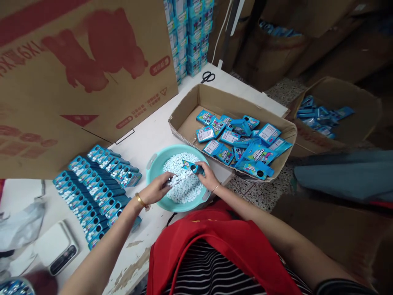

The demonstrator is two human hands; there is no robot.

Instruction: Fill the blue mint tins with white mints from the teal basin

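A turquoise plastic basin (150,174) holds a heap of small white candies (184,192). Over the heap, my right hand (208,177) grips a small blue candy box (190,166), its end pointing left. My left hand (157,187), with a gold bangle at the wrist, reaches over the basin's left side. Its fingers are pinched together just above the candies, and what lies between them is too small to make out. On the left stand rows of blue candy boxes (89,180), with white candies showing at many of their tops.
An open cardboard tray (184,131) of blue boxes sits behind the basin to the right. Black scissors (208,76) lie near stacked blue packs (196,37). A large printed carton (123,53) stands at back left, a white scale (55,246) at front left. More cartons (334,143) surround the table's right.
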